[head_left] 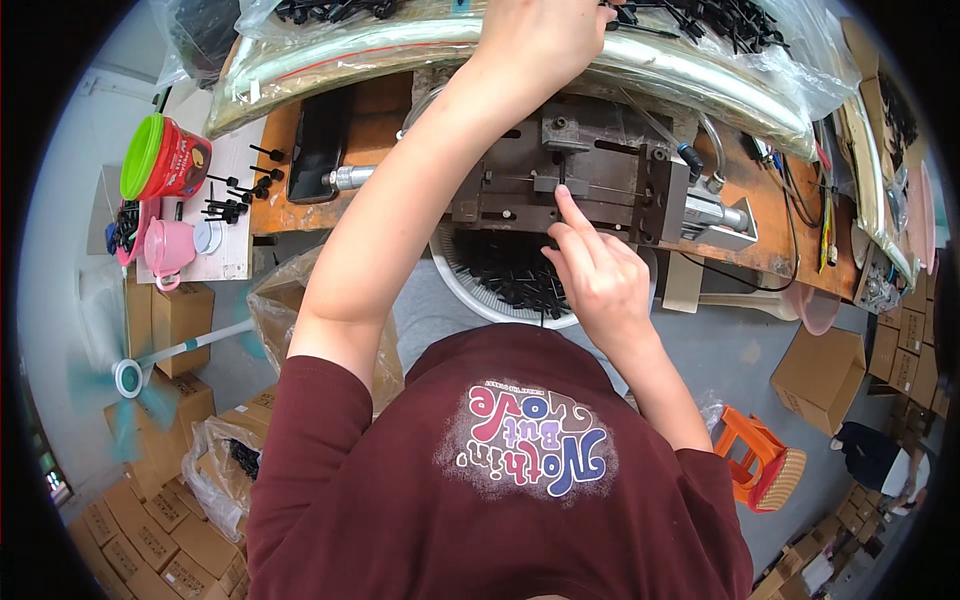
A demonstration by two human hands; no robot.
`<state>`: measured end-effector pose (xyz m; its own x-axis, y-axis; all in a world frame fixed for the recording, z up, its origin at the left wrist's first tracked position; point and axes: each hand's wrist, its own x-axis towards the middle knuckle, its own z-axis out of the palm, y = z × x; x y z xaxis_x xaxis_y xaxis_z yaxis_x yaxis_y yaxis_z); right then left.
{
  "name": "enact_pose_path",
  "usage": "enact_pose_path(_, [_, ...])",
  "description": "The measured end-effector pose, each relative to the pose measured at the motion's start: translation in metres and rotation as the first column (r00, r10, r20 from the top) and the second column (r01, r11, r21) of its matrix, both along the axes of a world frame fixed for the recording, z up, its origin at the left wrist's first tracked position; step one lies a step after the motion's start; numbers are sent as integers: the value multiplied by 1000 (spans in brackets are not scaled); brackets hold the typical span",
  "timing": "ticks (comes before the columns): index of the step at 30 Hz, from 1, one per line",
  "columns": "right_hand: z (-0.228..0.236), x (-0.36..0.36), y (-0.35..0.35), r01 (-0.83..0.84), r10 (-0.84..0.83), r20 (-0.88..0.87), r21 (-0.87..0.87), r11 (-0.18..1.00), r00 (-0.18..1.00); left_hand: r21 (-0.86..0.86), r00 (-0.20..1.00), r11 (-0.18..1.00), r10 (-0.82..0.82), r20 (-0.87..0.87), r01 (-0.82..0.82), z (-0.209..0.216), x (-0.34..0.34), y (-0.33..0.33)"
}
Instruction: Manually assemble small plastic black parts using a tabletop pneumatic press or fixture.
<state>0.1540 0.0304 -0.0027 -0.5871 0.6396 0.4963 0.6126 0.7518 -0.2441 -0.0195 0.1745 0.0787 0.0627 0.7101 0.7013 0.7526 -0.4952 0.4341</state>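
Note:
My left hand reaches to the top edge, beside a pile of black plastic parts; the edge cuts off most of its fingers, so its grip does not show. My right hand has its index finger stretched out, the other fingers loosely bent. That fingertip touches the near end of a small black part in the dark metal fixture. Nothing shows inside the right hand. Below the fixture is a white basket of black parts, partly covered by the right hand.
Clear plastic covers a padded ledge across the back. Air cylinders flank the fixture. On the left are a red and green bucket, a pink cup and loose black parts. An orange stool, a fan and cardboard boxes stand around.

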Motion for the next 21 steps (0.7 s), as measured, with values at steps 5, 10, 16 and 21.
enact_pose_path(5, [3, -2, 4, 14, -14, 29, -31, 999, 999, -105, 997, 991, -75, 23, 77, -4, 1, 11])
enact_pose_path(10, [10, 2, 6, -12, 8, -26, -143, 990, 1000, -180, 958, 961, -165, 235, 209, 13, -2, -34])
enact_pose_path(16, [59, 24, 55, 50, -117, -324, -208, 977, 939, -171, 946, 953, -205, 252, 252, 7, -15, -116])
enact_pose_path(21, [78, 38, 159, 334, -271, -216, 350, 875, 938, -164, 974, 962, -205, 96, 219, -30, -2, -165])
